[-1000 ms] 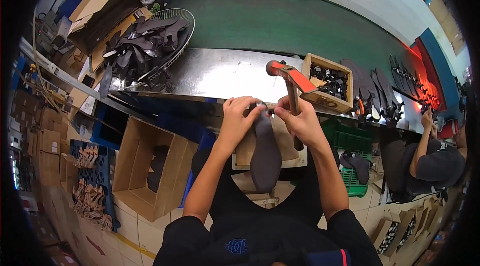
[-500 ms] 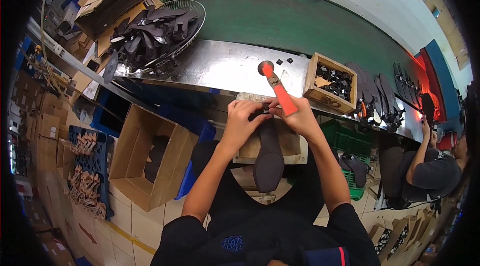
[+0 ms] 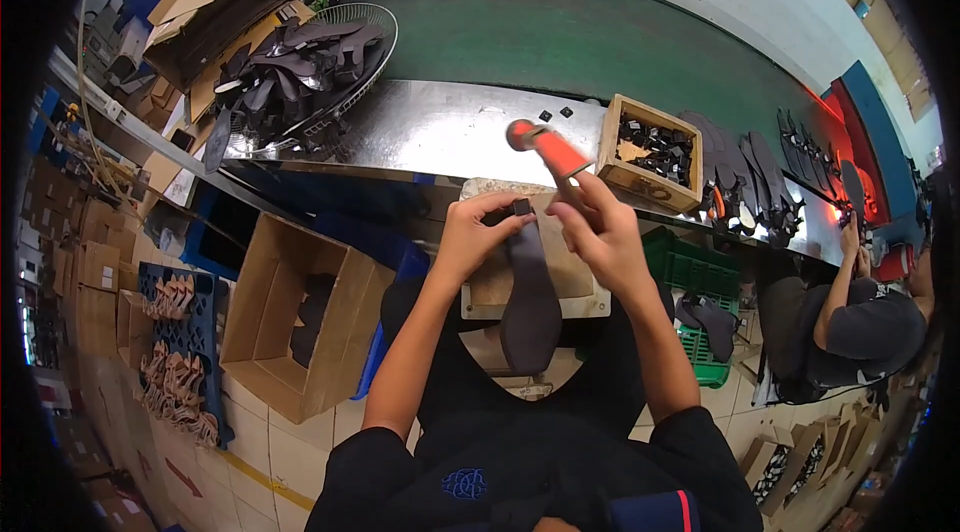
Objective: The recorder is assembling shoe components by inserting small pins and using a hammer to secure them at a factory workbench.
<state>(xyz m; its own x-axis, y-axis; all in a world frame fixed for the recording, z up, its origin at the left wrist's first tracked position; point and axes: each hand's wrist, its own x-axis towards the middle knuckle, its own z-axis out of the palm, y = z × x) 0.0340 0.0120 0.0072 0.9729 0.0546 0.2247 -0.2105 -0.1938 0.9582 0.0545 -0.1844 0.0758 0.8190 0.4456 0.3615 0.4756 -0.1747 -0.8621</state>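
Observation:
My left hand (image 3: 468, 240) pinches a small square black heel tip (image 3: 521, 207) at the narrow far end of a dark shoe sole (image 3: 532, 322). The sole lies lengthwise over a pale work block (image 3: 590, 308) between my knees, its broad end toward me. In my right hand (image 3: 610, 240) is a hammer (image 3: 557, 156) with a red handle, its round head tilted up to the far left above the bench edge. The hammer is slightly blurred and stays apart from the sole.
On the metal bench (image 3: 440, 122) are a wooden box (image 3: 612, 144) of small black pieces, two loose black pieces and more soles (image 3: 725, 157). A wire basket (image 3: 391, 42) of dark shoe parts stands left. Cardboard box (image 3: 262, 352) and green crate (image 3: 690, 267) flank me. A co-worker (image 3: 865, 327) sits right.
My right hand has left the heel end and moved slightly right, now gripping the hammer by its handle. My left hand stays at the heel end. The view has shifted a little.

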